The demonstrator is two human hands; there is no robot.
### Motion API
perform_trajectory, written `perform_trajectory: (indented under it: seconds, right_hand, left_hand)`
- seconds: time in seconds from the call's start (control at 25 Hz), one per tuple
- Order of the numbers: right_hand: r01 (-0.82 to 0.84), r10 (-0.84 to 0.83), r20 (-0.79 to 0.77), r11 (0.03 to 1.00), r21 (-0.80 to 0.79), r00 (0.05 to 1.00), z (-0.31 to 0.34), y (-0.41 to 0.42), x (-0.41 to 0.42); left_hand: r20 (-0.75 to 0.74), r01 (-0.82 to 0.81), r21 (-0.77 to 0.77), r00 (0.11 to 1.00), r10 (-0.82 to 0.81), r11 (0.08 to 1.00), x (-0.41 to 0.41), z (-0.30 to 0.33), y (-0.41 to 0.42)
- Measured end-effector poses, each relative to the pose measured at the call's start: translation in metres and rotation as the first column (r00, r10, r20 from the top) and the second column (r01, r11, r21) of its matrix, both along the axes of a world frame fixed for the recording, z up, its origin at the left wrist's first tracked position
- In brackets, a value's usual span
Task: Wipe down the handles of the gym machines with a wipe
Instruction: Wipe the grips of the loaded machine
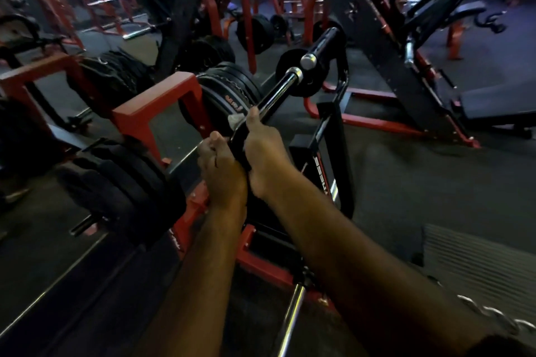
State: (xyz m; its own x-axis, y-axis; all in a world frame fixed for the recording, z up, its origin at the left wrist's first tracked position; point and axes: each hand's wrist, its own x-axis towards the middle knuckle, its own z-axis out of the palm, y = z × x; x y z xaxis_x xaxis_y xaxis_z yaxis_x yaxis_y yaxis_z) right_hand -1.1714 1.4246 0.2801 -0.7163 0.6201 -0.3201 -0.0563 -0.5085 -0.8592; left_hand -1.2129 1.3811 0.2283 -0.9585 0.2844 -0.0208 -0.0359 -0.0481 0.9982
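A black machine handle (275, 93) with a chrome end cap slants up and away from me in the middle of the view. My right hand (265, 151) is wrapped around its lower part, with a white wipe (235, 120) showing past the fingers against the bar. Just to the left and below, my left hand (222, 168) grips the same handle, fingers curled around it. Both forearms reach in from the bottom of the frame.
Black weight plates (229, 95) hang on a red frame (162, 104) right behind the handle. More plates (121, 188) sit at lower left. A black leg press sled (385, 46) stands at the right. A chrome bar (290, 324) lies below. The floor is dark rubber.
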Motion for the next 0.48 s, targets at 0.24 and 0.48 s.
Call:
perform_trajectory:
  seconds: [0.24, 0.48]
  right_hand:
    - [-0.043, -0.089, 0.177, 0.776, 0.629, 0.980, -0.030, -0.039, 0.021]
    - [-0.357, -0.188, 0.446, 0.370, 0.857, 0.875, -0.061, -0.045, 0.057]
  left_hand:
    - [0.218, 0.294, 0.164, 0.920, -0.325, 0.942, 0.001, -0.010, -0.020]
    - [0.717, 0.345, 0.335, 0.510, -0.475, 0.877, 0.042, -0.067, -0.052]
